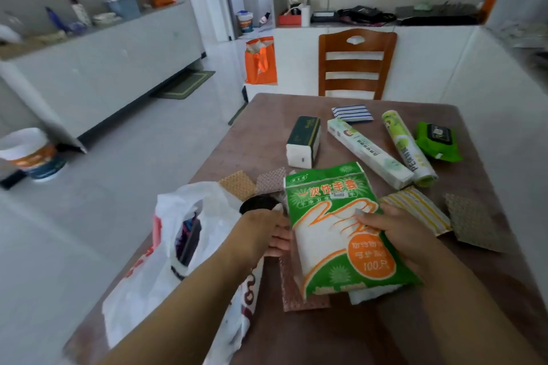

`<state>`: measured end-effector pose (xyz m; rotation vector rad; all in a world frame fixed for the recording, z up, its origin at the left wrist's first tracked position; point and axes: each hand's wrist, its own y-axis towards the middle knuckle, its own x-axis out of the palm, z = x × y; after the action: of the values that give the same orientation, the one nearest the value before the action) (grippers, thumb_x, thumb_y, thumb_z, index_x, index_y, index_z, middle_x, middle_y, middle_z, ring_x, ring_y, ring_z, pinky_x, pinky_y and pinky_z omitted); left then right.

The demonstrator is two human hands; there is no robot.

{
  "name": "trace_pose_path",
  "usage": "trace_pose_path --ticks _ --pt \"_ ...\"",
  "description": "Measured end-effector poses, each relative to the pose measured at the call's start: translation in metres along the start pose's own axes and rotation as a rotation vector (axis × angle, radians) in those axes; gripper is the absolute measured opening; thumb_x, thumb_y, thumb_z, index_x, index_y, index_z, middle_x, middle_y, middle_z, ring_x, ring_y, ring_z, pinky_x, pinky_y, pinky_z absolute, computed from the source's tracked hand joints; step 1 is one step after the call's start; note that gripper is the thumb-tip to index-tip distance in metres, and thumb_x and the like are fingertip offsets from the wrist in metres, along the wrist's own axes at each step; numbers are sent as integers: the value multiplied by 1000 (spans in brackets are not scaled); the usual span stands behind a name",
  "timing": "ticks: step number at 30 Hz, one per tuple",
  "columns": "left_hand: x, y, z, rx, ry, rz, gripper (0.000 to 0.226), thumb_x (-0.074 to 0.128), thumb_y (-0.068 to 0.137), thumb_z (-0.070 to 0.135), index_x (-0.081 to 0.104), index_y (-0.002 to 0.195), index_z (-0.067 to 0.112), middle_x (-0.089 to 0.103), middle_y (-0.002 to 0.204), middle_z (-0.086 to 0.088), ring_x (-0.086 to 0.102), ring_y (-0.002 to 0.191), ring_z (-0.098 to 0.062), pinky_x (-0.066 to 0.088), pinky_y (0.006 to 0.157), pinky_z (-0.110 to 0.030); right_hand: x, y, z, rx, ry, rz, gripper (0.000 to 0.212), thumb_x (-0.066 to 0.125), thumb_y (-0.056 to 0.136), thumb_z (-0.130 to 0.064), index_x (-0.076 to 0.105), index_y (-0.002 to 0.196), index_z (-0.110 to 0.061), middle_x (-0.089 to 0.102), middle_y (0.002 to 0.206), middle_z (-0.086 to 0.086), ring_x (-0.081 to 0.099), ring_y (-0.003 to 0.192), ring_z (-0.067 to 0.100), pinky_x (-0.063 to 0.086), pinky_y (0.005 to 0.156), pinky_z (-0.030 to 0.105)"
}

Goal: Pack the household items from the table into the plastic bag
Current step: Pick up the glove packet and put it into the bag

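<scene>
- Two hands meet at the near middle of the worktop (261,127) on a green glove packet (341,228).
- Right hand (397,234) lies on the packet's right side, its grip closed on the packet with the thumb on top.
- Left hand (267,234) reaches to the packet's left edge; its fingers curl there, but whether that grip pinches the packet or only touches it, I cannot tell.
- White plastic bag (189,246) sits open at the near left edge of the worktop, dark items inside.
- Toward the far right corner lie a tissue pack (304,142), a long wrap box (367,151), a film roll (406,145), a green wipes pack (436,141) and a striped cloth (353,112).
</scene>
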<state>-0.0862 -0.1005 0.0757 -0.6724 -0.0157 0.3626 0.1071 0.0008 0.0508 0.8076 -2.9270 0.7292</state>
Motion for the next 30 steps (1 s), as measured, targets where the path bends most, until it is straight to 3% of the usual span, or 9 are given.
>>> trace_pose_path --ticks 3,8,12,17,19,22,25,27,30 --pt "-32 -19 -21 86 86 34 46 37 101 34 54 67 8 55 69 -9 51 59 -18 41 58 -25 20 -21 4 51 -73 -99 23 67 83 -13 67 104 -7 77 87 15 74 71 28 58 60 33" --pt "-98 -40 -51 287 428 238 58 37 100 40 70 67 6 73 70 -4 67 68 -16 52 79 -30 49 -55 11 79 -210 -196 43 73 67 -22 67 108 -9 75 96 17 73 85 34 57 77 42" --pt "-140 -48 -72 338 549 130 46 39 95 43 76 73 30 74 100 6 65 99 -14 42 104 -40 74 -75 10 56 -204 -172 42 71 67 -19 67 107 -7 75 96 19 72 83 34 58 73 40" --pt "-146 -57 -99 474 895 -43 66 26 91 65 68 74 17 71 79 -3 66 74 -12 52 83 -28 103 -97 11 25 -176 -128 45 71 64 -19 67 107 -7 76 93 17 73 75 30 58 70 38" --pt "-155 -62 -101 616 789 16 60 31 95 54 61 60 16 63 63 -1 56 58 -9 45 67 -15 112 -106 10 2 -124 -138 42 71 65 -18 67 106 -6 75 94 19 73 74 31 59 69 39" --pt "-178 -66 -98 760 371 50 52 34 92 40 53 46 25 50 49 8 45 49 -6 39 59 -19 131 -111 9 -25 -35 -188 39 69 69 -14 68 106 -2 73 101 24 70 83 37 57 78 44" --pt "-198 -68 -97 788 74 95 66 36 80 71 45 45 15 41 44 5 39 44 -7 36 48 -17 157 -102 14 25 -108 -249 37 69 69 -14 70 102 1 73 97 23 71 75 30 59 73 36" --pt "-204 -71 -97 816 79 100 75 33 71 87 40 43 17 34 45 -4 33 44 -12 32 46 -21 169 -90 22 89 -233 -255 29 70 75 -14 71 100 1 74 91 20 71 70 26 58 74 34" --pt "-210 -75 -102 897 181 66 74 25 78 84 30 47 17 23 51 -7 22 49 -17 24 50 -28 169 -70 35 122 -332 -108 14 67 82 -7 71 93 1 73 72 13 68 56 19 56 63 28"
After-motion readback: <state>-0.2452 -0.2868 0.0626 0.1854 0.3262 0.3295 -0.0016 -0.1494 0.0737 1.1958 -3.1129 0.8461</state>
